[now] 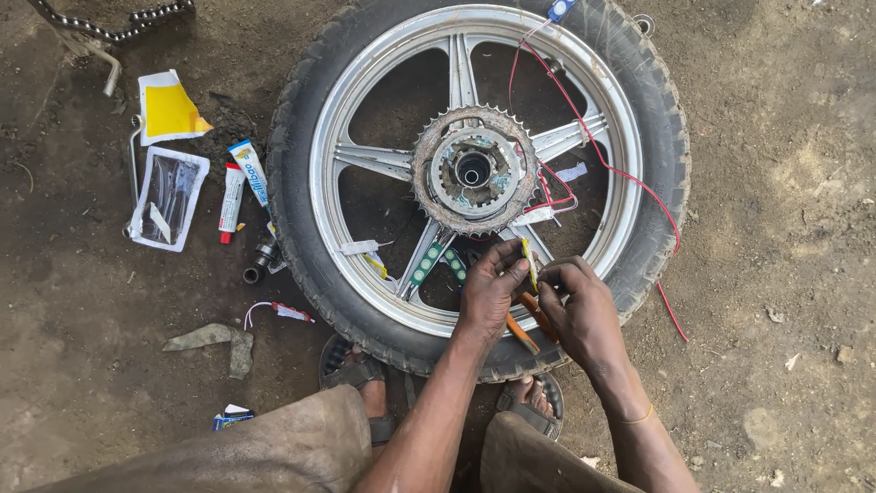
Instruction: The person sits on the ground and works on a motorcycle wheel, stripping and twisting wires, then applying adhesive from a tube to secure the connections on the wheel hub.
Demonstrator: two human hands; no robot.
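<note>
1. Head view, looking down: motorcycle wheel (474,173) flat on the dirt ground (776,228), sprocket (473,170) facing up, probably laid so to keep the spokes within easy reach.
2. Left hand (488,297) just over the near rim, grip narrow, fingertips pinched on a small yellow-green strip (528,260) held upright between both hands.
3. Right hand (579,306) touching the same strip from the other side, grip closed on it; cannot tell which hand carries the orange-handled pliers (529,319) tucked beneath the palms, seemingly kept there for quick use.
4. Just left of the left grip: two green light strips (427,265) stuck along a spoke, each following the spoke's line.
5. Above and right of the grips: red wire (602,155) running from the hub across the spokes, over the tyre and out onto the ground; a small blue part (559,9) at its far end near the top rim.
6. Well to the left of the grips, beyond the tyre: white glue tube (232,199), blue-and-white tube (250,172), clear packet (169,196), yellow packet (169,108), laid out loosely beside the wheel.
7. Below the grips: sandalled feet (365,383) right against the tyre edge, likely bracing the wheel.
</note>
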